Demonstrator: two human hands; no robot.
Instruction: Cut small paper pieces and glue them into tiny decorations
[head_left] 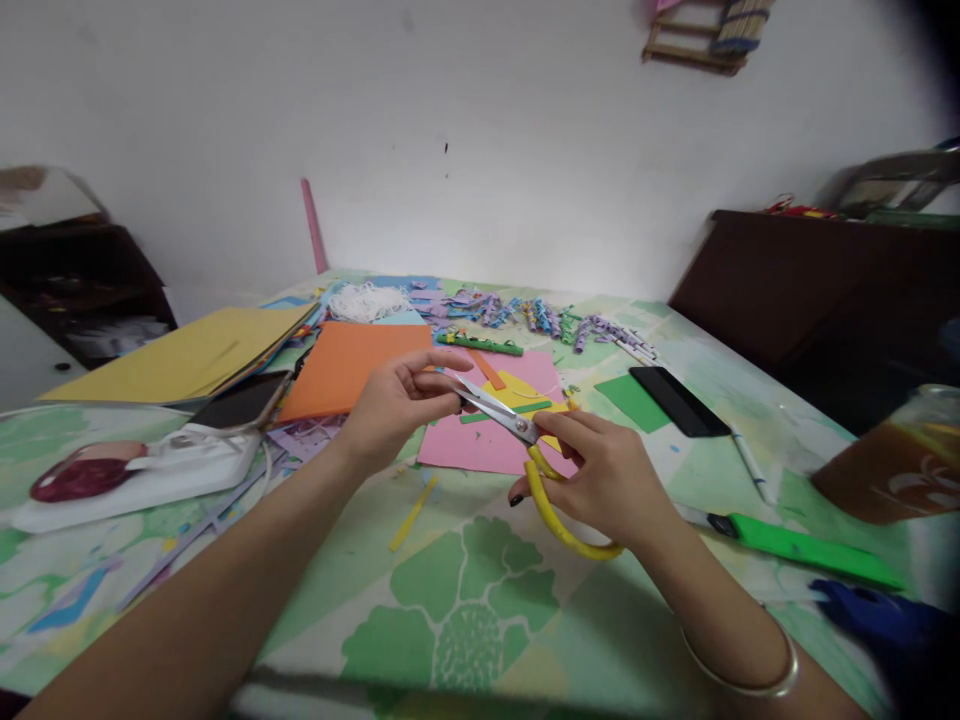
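My right hand (607,470) grips scissors with yellow handles (551,510), the thumb low by the loops and a finger near the pivot. Their metal blades (491,405) point left, with the tips reaching my left hand (401,405). That hand is closed, thumb and fingers together at the blade tips; whatever it pinches is too small to make out. Beneath the scissors lies a pink paper sheet (469,450), bearing a yellow paper piece (514,385), an orange strip (487,370) and a thin green strip (480,413). A yellow strip (412,513) lies nearer me on the tablecloth.
Orange (352,350) and yellow paper sheets (195,350) lie left, beside a phone (240,398) and white power strip (150,490). Curled paper pieces (540,315) line the back. At right are a black phone-like slab (679,400), green cutter (810,550) and brown drink jar (892,460).
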